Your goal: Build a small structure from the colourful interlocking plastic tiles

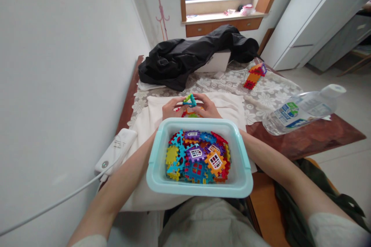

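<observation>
Plastic-piece assembly [193, 101], green and teal on top, sits near the centre of the frame, between the left hand [172, 109] and the right hand [209, 107], the fingers of both closed on its sides. Just below it in the frame, a pale-blue tub [199, 190] holds toothed pieces [196, 153]; a clear bottle [301, 108] is at the right.

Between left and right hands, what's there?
Head view: a small green-and-teal triangle sits between the left hand and right hand, with red, orange and green pieces just below it; can't tell if they're joined.
</observation>
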Demonstrator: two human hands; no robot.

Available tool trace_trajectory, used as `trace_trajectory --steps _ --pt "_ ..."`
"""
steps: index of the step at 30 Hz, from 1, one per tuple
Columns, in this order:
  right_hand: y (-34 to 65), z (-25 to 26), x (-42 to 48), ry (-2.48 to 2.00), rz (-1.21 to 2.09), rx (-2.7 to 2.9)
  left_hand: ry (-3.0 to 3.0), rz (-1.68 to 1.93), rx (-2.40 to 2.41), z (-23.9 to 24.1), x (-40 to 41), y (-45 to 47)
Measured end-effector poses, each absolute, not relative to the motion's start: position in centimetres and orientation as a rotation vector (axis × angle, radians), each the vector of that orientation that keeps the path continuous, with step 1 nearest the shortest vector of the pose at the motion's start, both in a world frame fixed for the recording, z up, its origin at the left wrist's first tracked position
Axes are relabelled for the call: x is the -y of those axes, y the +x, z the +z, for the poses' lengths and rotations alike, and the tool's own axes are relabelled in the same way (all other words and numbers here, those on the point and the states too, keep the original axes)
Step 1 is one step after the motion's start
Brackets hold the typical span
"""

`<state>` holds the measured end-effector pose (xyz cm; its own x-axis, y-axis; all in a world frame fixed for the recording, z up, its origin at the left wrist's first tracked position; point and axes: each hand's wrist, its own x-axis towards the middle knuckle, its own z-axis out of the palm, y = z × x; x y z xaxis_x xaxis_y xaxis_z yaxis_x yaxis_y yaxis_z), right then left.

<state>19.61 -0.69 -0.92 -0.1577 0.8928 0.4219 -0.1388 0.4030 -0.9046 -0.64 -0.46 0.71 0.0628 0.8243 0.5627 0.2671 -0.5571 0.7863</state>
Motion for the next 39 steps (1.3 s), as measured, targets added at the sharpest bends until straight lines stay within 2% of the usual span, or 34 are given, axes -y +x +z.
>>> trace_trajectory --steps 7,14,23,39 --pt "20.0 0.2 1.4 -0.701 1.289 1.301 2.142 1.637 -1.040 0.9 0.3 -1.6" --pt "19.6 -0.4 1.2 -0.730 1.336 1.228 2.179 1.577 -1.078 0.6 0.6 -1.6" --pt "20.0 -1.2 1.0 -0.735 1.329 1.257 2.069 1.478 -1.137 0.9 1.2 -1.7" --pt "20.2 -0.6 0.6 -0.793 1.351 1.312 1.769 1.556 -1.097 1.1 0.8 -1.3"
